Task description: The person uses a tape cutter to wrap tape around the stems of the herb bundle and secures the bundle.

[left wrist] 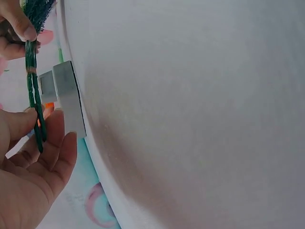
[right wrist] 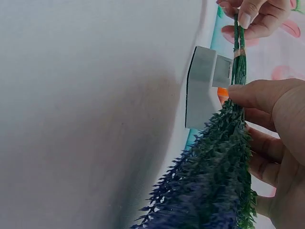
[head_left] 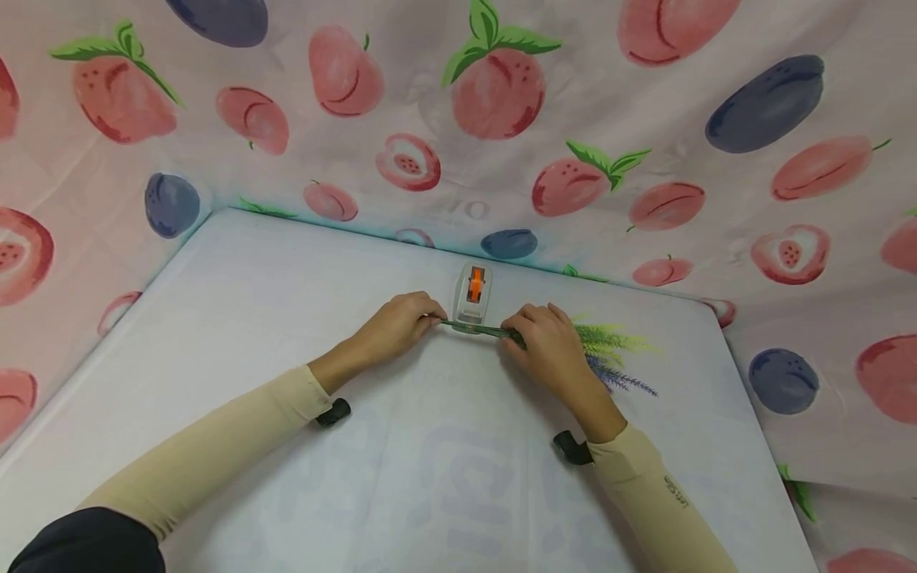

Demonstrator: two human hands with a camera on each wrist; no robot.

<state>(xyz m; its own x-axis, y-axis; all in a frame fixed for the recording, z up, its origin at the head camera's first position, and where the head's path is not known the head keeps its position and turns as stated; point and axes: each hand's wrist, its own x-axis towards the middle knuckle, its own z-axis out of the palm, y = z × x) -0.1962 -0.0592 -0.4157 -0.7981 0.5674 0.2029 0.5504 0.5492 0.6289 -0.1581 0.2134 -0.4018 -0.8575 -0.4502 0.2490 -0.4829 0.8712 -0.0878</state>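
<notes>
A bunch of artificial lavender (head_left: 605,342), with yellow-green and purple sprigs, lies sideways between both hands in the head view. My left hand (head_left: 397,322) pinches the green stem ends (left wrist: 37,126) between thumb and fingers. Just below the flower heads, my right hand (head_left: 552,346) grips the stems, its thumb (right wrist: 255,93) pressing on them. A thin brownish band (right wrist: 239,52) wraps the stems between the two hands. Right behind the stems stands a grey tape dispenser (head_left: 466,306) with an orange wheel (head_left: 476,284); the stems overlap its front end in the head view.
The white-covered table (head_left: 401,438) spreads around the hands, with its back edge shortly behind the dispenser. A fruit-printed curtain (head_left: 423,87) hangs behind and along the sides. Dark wrist devices (head_left: 573,448) show under both sleeves.
</notes>
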